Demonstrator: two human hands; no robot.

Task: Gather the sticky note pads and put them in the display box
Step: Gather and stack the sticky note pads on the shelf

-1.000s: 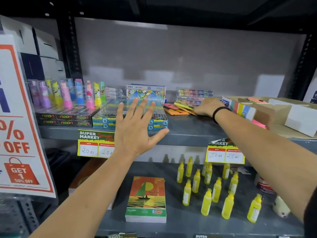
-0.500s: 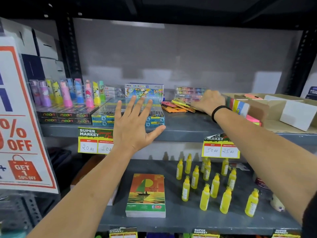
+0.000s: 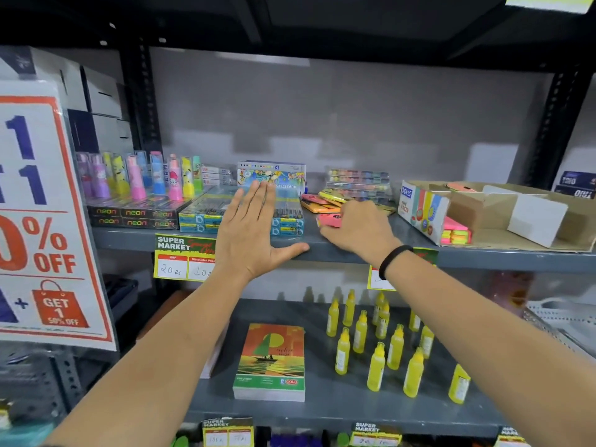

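Observation:
Several orange, pink and yellow sticky note pads [image 3: 322, 201] lie in a loose pile on the upper shelf. My right hand [image 3: 359, 229] grips a pink sticky note pad [image 3: 329, 220] just in front of that pile, low over the shelf. The cardboard display box [image 3: 422, 211] stands to the right, with neon pads [image 3: 456, 233] stacked in its near compartment. My left hand [image 3: 250, 229] hovers flat with fingers together and thumb spread at the shelf's front edge, holding nothing.
Pen boxes [image 3: 287, 222] and neon packs [image 3: 135, 217] sit behind my left hand. An open white box [image 3: 537, 221] lies inside the display box. Yellow bottles [image 3: 375, 350] and a notebook [image 3: 271, 362] fill the lower shelf. A sale sign [image 3: 42, 221] hangs at left.
My right hand has drawn back from the pile toward the shelf front with a pink pad in its fingers. My left hand's fingers have closed together.

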